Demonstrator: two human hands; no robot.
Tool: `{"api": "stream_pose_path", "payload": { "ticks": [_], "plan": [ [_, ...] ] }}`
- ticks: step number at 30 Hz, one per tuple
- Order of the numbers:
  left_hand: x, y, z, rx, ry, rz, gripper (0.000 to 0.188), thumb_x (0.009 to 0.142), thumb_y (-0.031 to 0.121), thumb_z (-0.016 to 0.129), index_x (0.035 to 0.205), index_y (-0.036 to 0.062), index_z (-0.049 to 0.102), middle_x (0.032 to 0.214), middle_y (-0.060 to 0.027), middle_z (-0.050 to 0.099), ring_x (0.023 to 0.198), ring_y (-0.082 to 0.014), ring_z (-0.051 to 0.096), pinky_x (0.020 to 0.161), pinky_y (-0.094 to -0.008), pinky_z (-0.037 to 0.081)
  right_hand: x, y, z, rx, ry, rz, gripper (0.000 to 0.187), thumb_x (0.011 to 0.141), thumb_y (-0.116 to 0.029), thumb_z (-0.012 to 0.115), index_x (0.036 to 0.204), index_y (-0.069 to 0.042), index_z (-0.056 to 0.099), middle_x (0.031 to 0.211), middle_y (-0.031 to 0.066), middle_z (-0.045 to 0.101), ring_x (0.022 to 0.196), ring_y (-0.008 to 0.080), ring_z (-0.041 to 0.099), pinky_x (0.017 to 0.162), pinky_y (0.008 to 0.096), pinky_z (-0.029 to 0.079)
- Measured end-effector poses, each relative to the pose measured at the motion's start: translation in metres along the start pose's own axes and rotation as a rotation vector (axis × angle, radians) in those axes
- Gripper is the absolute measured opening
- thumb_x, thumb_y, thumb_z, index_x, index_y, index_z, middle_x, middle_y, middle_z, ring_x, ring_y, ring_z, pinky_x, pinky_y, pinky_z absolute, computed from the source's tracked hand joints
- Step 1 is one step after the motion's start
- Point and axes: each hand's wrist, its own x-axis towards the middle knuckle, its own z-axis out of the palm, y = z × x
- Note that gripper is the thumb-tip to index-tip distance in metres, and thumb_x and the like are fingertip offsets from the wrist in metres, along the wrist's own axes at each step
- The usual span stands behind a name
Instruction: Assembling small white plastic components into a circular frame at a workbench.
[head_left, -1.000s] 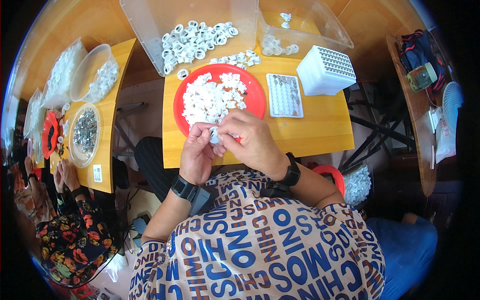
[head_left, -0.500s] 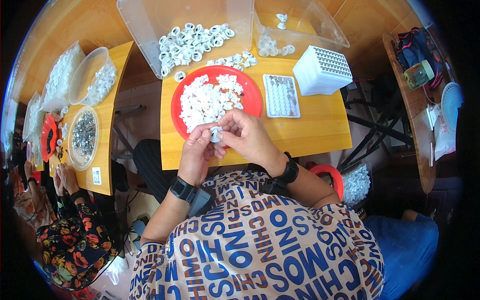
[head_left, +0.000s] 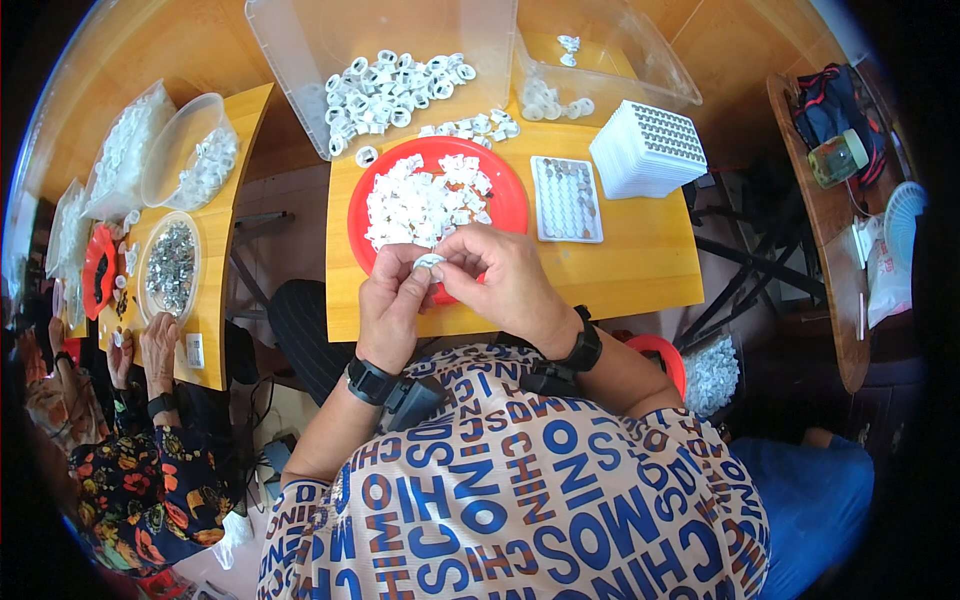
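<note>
Between the fingertips of both my hands is a small round white plastic part (head_left: 430,260), held over the near rim of a red plate (head_left: 512,205). My left hand (head_left: 392,298) pinches it from the left, thumb on top. From the right, my right hand (head_left: 500,278) grips the same part with thumb and fingers. The fingers cover much of the part, so its details are hidden. A heap of small white plastic pieces (head_left: 425,205) fills the plate just beyond my hands.
Right of the plate lies a white tray of round parts (head_left: 567,200), beside a stack of white trays (head_left: 648,150). Behind stand a clear bin (head_left: 290,60) with white ring parts (head_left: 395,90) and another clear bin (head_left: 640,75). At left, a co-worker's hands (head_left: 158,350) are near a bowl of metal pieces (head_left: 172,268).
The round part has tipped from facing up to nearly edge-on between my fingers. My left fingers have curled in closer. The co-worker's hands have moved apart, one reaching toward the metal pieces.
</note>
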Motion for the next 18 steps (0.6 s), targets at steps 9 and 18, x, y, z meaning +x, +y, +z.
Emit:
{"api": "stream_pose_path", "payload": {
  "ticks": [9,18],
  "plan": [
    [-0.0030,0.0021,0.0013,0.147,0.014,0.054,0.009,0.096,0.009,0.048,0.103,0.0054,0.053,0.077,0.0015,0.055,0.065,-0.0033,0.049,0.055,-0.0172,0.040,-0.0014,-0.0035,0.0059,-0.023,0.036,-0.028,0.011,0.077,-0.001,0.066,0.082,-0.001,0.056,0.073,0.0118,0.061,0.064,0.0246,0.063,0.056,0.0325,0.050],
    [-0.0026,-0.0012,0.0021,0.127,0.040,0.124,0.011,0.096,0.008,0.048,0.105,0.0043,0.053,0.080,-0.0001,0.057,0.066,-0.0047,0.051,0.058,-0.0183,0.043,-0.0027,0.0008,0.0090,0.058,0.076,-0.053,0.010,0.079,-0.001,0.066,0.084,0.000,0.057,0.078,0.0116,0.062,0.067,0.0228,0.064,0.059,0.0311,0.051]
  ]
}}
